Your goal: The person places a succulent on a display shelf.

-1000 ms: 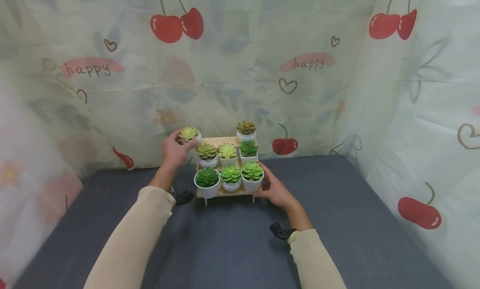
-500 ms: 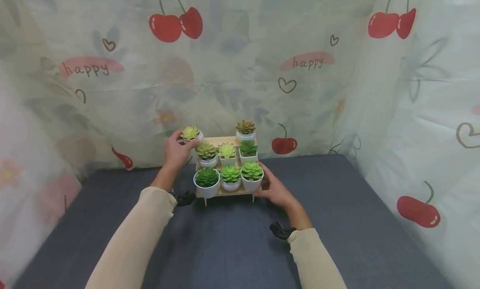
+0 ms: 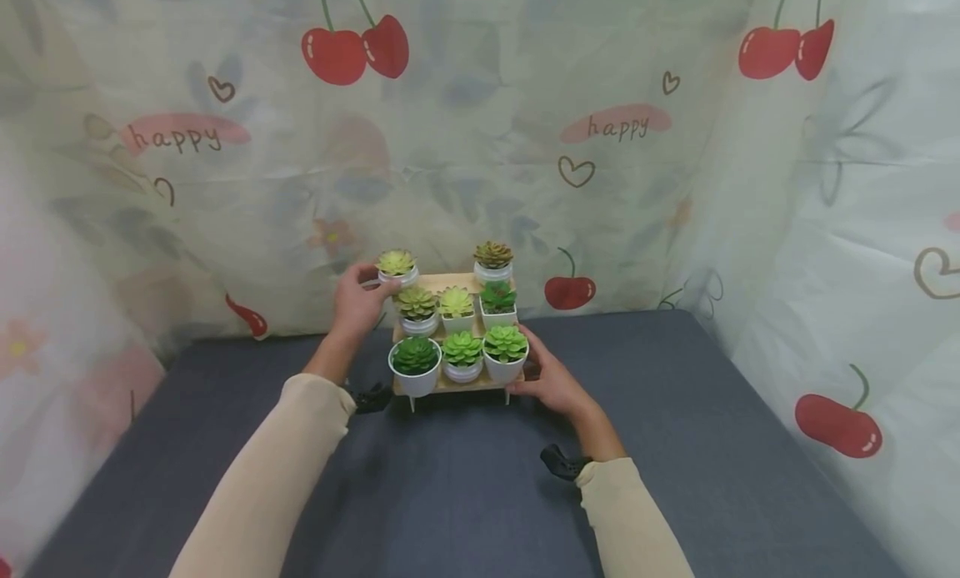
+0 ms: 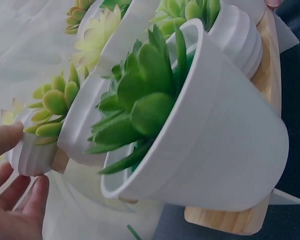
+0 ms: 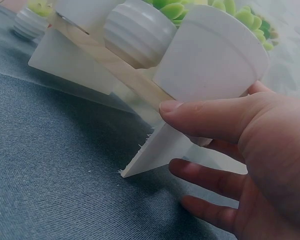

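Note:
A three-tier wooden plant stand with white legs holds several potted artificial succulents. My left hand grips a small white pot with a pale yellow-green succulent at the left end of the top shelf. In the left wrist view the thumb presses one side of that pot and fingers lie at the other; whether it rests fully on the shelf I cannot tell. My right hand holds the stand's front right end, its thumb on the wooden edge beside a white pot with a bright green succulent.
A brown-tinged succulent stands at the top shelf's right end. Front left is a larger white pot with a dark green succulent. The stand is on a dark blue-grey tablecloth; a printed curtain hangs behind.
My left hand has moved slightly right with the pale succulent's pot, bringing it closer over the top shelf's left end. My right hand stays on the stand.

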A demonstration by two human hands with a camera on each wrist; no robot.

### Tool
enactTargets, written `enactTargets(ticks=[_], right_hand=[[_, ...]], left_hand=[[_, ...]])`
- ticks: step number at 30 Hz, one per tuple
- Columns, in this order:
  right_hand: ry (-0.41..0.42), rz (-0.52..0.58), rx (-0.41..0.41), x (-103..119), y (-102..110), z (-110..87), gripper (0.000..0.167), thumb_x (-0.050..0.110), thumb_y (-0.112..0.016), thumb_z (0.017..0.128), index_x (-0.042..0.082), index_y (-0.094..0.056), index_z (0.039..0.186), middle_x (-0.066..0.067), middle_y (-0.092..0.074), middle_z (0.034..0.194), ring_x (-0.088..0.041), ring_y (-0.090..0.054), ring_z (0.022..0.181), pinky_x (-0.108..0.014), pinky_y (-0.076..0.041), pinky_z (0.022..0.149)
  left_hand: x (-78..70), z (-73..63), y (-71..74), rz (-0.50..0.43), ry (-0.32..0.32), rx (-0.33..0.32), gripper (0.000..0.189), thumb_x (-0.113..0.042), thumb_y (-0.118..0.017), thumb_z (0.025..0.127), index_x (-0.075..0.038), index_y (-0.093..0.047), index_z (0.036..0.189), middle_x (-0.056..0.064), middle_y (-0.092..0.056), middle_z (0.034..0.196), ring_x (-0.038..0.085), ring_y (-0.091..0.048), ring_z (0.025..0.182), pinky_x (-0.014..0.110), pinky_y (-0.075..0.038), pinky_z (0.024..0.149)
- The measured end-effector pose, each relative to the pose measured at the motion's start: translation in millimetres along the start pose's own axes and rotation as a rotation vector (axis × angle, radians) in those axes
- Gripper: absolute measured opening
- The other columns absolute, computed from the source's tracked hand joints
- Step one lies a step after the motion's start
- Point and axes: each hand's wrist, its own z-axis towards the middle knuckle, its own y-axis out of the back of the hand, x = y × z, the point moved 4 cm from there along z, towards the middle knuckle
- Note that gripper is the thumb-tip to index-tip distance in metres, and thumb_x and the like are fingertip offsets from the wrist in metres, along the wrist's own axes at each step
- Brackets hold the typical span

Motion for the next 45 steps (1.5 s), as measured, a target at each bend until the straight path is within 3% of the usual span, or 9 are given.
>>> enactTargets(ticks=[6, 12, 16, 27, 33, 39, 45], right_hand=[[0.006, 0.008, -0.001, -1, 0, 0.0, 0.102, 0.001, -0.078, 0.079, 0.023, -0.016, 0.157, -0.014, -0.038, 0.151, -0.036, -0.048, 0.125, -0.055, -0.043, 0.095], [0.005, 0.012, -0.003, -1, 0, -0.1, 0.102, 0.000, -0.078, 0.079, 0.022, -0.016, 0.157, -0.015, -0.038, 0.150, -0.036, -0.048, 0.125, -0.055, -0.043, 0.095], [0.006, 0.015, 0.000, 0, 1, -0.6, 0.102, 0.001, -0.078, 0.080, 0.022, -0.015, 0.157, -0.017, -0.039, 0.150, -0.037, -0.049, 0.124, -0.055, -0.044, 0.095], [-0.010, -0.004, -0.007, -2, 1, -0.8, 0.101, 0.002, -0.078, 0.080, 0.022, -0.016, 0.157, -0.018, -0.040, 0.149, -0.037, -0.052, 0.121, -0.055, -0.043, 0.095], [-0.018, 0.000, -0.003, -2, 1, 0.5, 0.102, 0.002, -0.079, 0.080, 0.025, -0.016, 0.157, -0.016, -0.040, 0.149, -0.037, -0.052, 0.120, -0.056, -0.043, 0.095], [-0.006, 0.014, 0.000, -2, 1, 0.7, 0.102, 0.001, -0.079, 0.079, 0.025, -0.017, 0.157, -0.016, -0.040, 0.149, -0.038, -0.051, 0.120, -0.057, -0.042, 0.096], [-0.005, 0.014, 0.003, -3, 1, 0.3, 0.102, 0.001, -0.079, 0.080, 0.024, -0.017, 0.157, -0.016, -0.040, 0.149, -0.037, -0.051, 0.121, -0.056, -0.043, 0.095]], left_hand=[[-3.1, -1.4, -2.5, 0.022, 0.003, -0.032, 0.052, -0.021, -0.070, 0.091, -0.001, -0.051, 0.134, 0.020, -0.054, 0.130, 0.035, -0.053, 0.120, 0.047, -0.046, 0.095], [-7.7, 0.9, -4.7, 0.013, 0.003, -0.012, 0.041, -0.019, -0.066, 0.093, -0.001, -0.054, 0.128, 0.018, -0.056, 0.130, 0.033, -0.053, 0.121, 0.044, -0.045, 0.095], [-12.5, 2.1, -7.1, 0.072, -0.019, 0.024, 0.039, -0.021, -0.064, 0.095, 0.000, -0.056, 0.128, 0.019, -0.056, 0.129, 0.034, -0.053, 0.121, 0.045, -0.044, 0.097], [-20.9, -0.1, -21.5, 0.241, -0.133, 0.221, 0.045, -0.027, -0.060, 0.098, -0.004, -0.053, 0.136, 0.019, -0.058, 0.128, 0.036, -0.050, 0.122, 0.048, -0.042, 0.099], [-23.6, -1.1, -25.1, 0.275, -0.182, 0.271, 0.052, -0.028, -0.061, 0.096, -0.001, -0.049, 0.140, 0.022, -0.054, 0.133, 0.040, -0.046, 0.127, 0.049, -0.038, 0.103], [-24.2, -1.9, -29.2, 0.336, -0.217, 0.328, 0.059, -0.034, -0.063, 0.094, -0.005, -0.046, 0.143, 0.017, -0.051, 0.139, 0.035, -0.043, 0.130, 0.051, -0.034, 0.105], [-26.1, -1.6, -33.8, 0.390, -0.232, 0.337, 0.067, -0.039, -0.063, 0.093, -0.006, -0.041, 0.146, 0.016, -0.045, 0.145, 0.035, -0.039, 0.133, 0.053, -0.032, 0.106]])
